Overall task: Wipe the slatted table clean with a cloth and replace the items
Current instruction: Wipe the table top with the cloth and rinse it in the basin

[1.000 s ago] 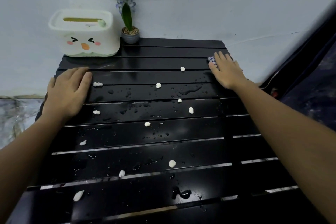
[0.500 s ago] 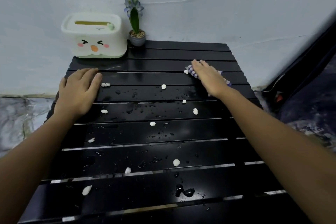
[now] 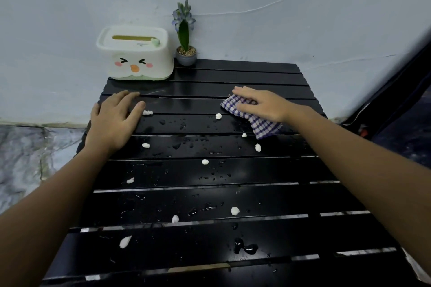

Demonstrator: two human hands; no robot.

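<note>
1. Cloth (image 3: 254,119), checked purple and white, lies on the far right part of the black slatted table (image 3: 210,196), spread across two slats.
2. The right hand (image 3: 262,103) rests palm down on top of the cloth, fingers (image 3: 242,91) straight and together, pointing left. They press flat rather than curl around the fabric.
3. The cloth's left edge shows just under and beyond the fingertips; its near corner sticks out from under the heel of the hand, toward the wrist.
4. The left hand (image 3: 114,119) lies flat on the table's far left edge, fingers extended and slightly spread, holding nothing.
5. White crumbs (image 3: 205,161) are scattered over the slats, one (image 3: 218,116) just beside the cloth's left edge and another (image 3: 147,113) touching or nearly touching the left hand's fingertips.
6. Water drops and a small puddle (image 3: 245,247) glisten on the middle and near slats.
7. A white tissue box (image 3: 135,53) with a cartoon face stands at the far left corner, a small potted plant (image 3: 185,35) just beside it to the right, both against the wall (image 3: 279,7).
</note>
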